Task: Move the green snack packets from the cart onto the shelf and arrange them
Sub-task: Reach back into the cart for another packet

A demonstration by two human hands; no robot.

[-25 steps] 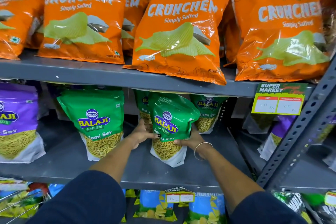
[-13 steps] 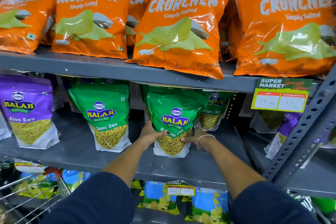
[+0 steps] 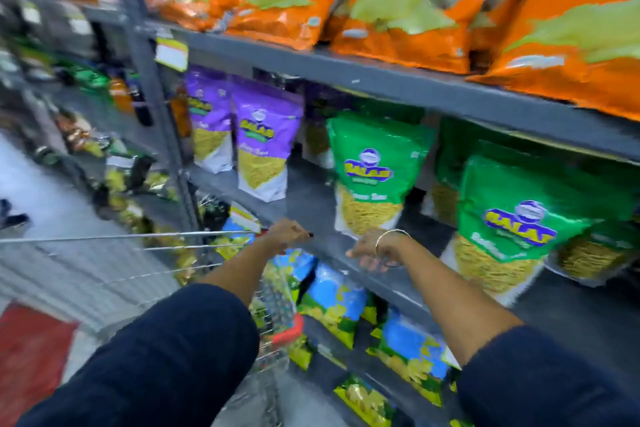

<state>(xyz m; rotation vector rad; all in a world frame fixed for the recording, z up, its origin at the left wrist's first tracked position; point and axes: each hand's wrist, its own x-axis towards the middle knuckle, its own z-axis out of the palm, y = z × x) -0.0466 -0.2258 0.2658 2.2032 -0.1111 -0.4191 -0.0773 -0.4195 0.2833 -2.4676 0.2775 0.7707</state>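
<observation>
Grey shelf (image 3: 311, 204) holds green packets (image 3: 374, 170); left hand (image 3: 287, 234) and right hand (image 3: 372, 248) grip nothing, fingers loose.

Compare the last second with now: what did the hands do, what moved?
Both hands let go of the green packet, which now stands alone on the middle shelf. The left hand and right hand have pulled back to the shelf's front edge, empty, toward the cart. The view swung left. The other green packet, purple packets and orange bags stayed put.
</observation>
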